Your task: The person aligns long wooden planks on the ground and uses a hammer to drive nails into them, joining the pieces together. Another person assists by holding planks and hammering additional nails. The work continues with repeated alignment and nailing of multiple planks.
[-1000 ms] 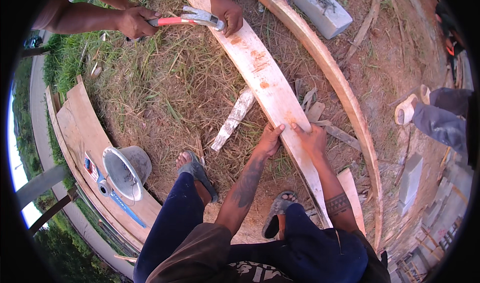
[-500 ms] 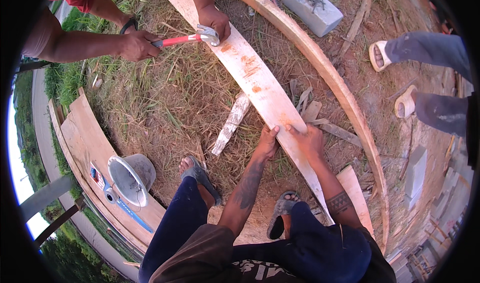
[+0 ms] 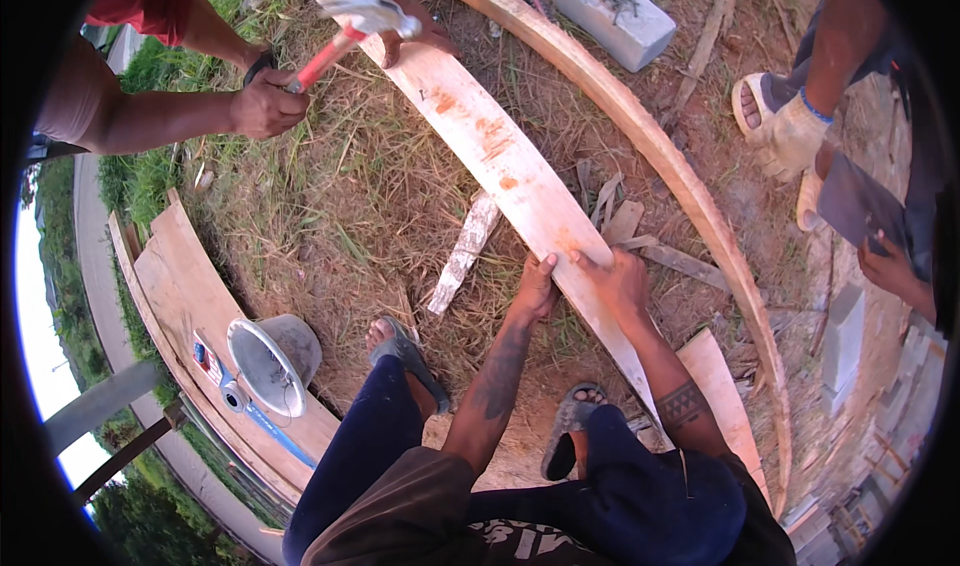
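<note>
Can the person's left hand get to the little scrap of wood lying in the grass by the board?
Probably yes. The left hand presses the edge of the long plank, and the small wood scrap lies just beside it on the grass, with nothing between them. It would have to let go of the plank first.

on the flat wooden board (image 3: pixel 175 296) at the left, just beside the grey metal bucket (image 3: pixel 268 362), lies one small flat pack (image 3: pixel 207 355) with red, white and blue on it. it is a little rectangle, lying just left of the bucket's rim, and it is too small to tell what kind of pack it is. no signs or screens show anywhere around the bucket.
</note>
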Tool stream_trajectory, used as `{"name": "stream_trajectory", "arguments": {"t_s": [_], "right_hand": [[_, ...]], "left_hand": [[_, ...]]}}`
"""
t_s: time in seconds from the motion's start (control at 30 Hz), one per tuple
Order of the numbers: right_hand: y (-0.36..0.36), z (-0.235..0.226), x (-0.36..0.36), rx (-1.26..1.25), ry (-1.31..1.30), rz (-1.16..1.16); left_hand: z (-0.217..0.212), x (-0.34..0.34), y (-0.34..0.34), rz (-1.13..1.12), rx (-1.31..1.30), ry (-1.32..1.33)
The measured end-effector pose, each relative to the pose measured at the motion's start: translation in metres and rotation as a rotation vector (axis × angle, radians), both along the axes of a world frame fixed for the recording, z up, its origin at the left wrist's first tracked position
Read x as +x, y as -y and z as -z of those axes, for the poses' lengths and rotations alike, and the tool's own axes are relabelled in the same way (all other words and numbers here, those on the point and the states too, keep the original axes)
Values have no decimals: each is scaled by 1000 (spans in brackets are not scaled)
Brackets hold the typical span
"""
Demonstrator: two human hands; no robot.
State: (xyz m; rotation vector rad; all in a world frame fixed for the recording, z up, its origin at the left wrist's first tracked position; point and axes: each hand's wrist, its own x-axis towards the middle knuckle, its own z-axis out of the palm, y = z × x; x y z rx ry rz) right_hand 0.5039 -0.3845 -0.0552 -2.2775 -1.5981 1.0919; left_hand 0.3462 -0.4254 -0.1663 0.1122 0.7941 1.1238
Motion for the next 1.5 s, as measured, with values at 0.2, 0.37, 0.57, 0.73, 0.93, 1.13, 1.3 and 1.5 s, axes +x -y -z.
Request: {"name": "stream_trajectory", "arguments": {"t_s": [0.2,0.37,0.57,0.73,0.93,1.13,1.3,1.5], "right_hand": [[-2,-13,-5,-42,9,4],[-1,-14,-6,-42,7,8],[0,-12,-5,-29,47,-14],[-2,-17,-9,-71,56,-20],[-1,-18,-7,-52,21,0],[-4,-21,-8,-73,61,-36],[-4,-23,-7,-94,57,-26],[-1,-6,1,-53,-72,-38]], "left_hand": [[2,-2,3,2,8,-13],[3,-3,3,14,6,-15],[2,-1,3,-2,-3,-24],[3,-5,4,9,-16,-15],[-1,-2,3,4,4,-25],[0,-4,4,12,-1,-17],[0,-2,4,-2,-18,-28],[-4,-5,3,13,-51,-3]]}}
